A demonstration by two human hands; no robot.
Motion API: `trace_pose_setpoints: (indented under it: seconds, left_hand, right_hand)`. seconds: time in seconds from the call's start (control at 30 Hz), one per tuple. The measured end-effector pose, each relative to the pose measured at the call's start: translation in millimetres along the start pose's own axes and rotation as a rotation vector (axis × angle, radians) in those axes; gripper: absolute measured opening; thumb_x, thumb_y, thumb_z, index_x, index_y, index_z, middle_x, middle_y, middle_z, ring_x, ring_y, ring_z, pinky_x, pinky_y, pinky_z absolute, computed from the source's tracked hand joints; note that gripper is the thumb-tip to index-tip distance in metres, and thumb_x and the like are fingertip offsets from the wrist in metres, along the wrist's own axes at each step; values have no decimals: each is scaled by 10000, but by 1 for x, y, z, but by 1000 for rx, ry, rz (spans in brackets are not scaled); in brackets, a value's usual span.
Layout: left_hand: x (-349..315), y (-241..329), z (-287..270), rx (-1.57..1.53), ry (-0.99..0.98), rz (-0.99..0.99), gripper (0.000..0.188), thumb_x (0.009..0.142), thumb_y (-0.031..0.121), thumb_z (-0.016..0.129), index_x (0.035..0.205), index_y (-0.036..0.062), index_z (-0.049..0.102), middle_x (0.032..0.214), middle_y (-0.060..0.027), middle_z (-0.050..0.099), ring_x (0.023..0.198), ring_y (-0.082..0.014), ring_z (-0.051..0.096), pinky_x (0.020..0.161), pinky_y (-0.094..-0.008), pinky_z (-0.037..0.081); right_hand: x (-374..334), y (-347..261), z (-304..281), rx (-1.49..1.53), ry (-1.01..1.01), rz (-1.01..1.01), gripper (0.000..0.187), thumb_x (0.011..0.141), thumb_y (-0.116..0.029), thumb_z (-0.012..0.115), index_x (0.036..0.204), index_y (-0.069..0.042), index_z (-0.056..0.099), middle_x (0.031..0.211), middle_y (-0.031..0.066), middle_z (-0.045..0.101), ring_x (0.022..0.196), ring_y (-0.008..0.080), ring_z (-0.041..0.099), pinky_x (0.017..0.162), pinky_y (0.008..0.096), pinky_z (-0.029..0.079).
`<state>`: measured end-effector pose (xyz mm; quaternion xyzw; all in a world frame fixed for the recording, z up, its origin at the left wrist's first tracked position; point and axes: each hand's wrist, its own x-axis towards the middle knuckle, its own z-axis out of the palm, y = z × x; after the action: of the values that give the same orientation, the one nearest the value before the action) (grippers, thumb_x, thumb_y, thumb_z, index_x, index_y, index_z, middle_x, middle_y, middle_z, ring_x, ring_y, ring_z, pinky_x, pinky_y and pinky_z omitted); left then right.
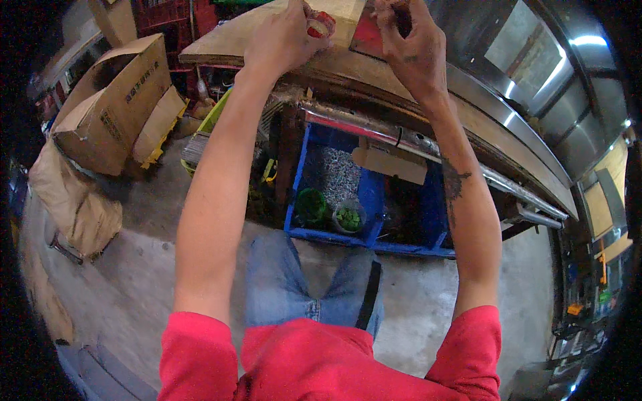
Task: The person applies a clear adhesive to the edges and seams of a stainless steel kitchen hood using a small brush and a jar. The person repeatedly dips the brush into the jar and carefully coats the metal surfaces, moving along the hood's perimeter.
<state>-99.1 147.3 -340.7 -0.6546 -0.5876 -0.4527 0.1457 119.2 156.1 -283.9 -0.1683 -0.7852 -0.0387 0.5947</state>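
Observation:
Both my arms reach forward over a wooden worktop point(227, 44). My left hand point(282, 39) is closed around a red roll of tape point(322, 27), its pale core facing up. To its right, my right hand point(416, 50) has its thumb and fingers curled together in a pinch. Its fingertips run to the top edge of the view, so whatever they hold cannot be made out. Between the hands a dark red flat piece point(367, 33) lies on the worktop, beside my right fingers.
Under the worktop, a blue divided bin point(297, 194) holds small grey pieces, green bits in cups and a cardboard piece point(391, 162). A metal tube point(414, 139) runs along the worktop's front. An open cardboard box point(114, 113) stands left; metal panels point(528, 53) stand at the right.

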Motion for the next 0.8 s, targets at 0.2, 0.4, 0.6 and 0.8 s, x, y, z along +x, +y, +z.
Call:
trace_pose_setpoints:
  seconds: [0.2, 0.4, 0.6, 0.8]
  left_hand:
    - [2, 1, -2, 15, -50, -22, 590, 860, 356, 853, 1258, 39, 555, 1188, -270, 730, 1149, -468, 693, 940, -534, 565]
    - [3, -14, 2, 28, 3, 31, 561, 872, 327, 847, 1256, 41, 556, 1193, -248, 735, 1161, -458, 688, 943, -533, 562]
    - [-4, 33, -32, 21, -139, -149, 530, 901, 243, 815, 1265, 13, 506, 1171, -263, 709, 1151, -464, 672, 942, -554, 552]
    - [-5, 35, -38, 8, -177, -180, 525, 908, 256, 818, 1269, 36, 507, 1214, -235, 696, 1188, -439, 659, 964, -543, 543]
  right_hand:
    - [-18, 24, -14, -141, -166, 18, 255, 1063, -293, 681, 1018, -48, 626, 773, 188, 688, 649, 322, 661, 630, 425, 529]
    - [-14, 16, -12, -172, -224, 35, 205, 1055, -191, 689, 1006, -25, 579, 736, 124, 598, 642, 204, 565, 602, 367, 474]
    - [-15, 17, -15, -111, -237, 34, 191, 1062, -147, 676, 984, -27, 549, 681, 81, 527, 591, 131, 501, 547, 337, 432]
    - [-13, 9, -17, -111, -282, 124, 222, 1078, -192, 666, 982, -20, 563, 687, 93, 516, 592, 129, 489, 539, 340, 419]
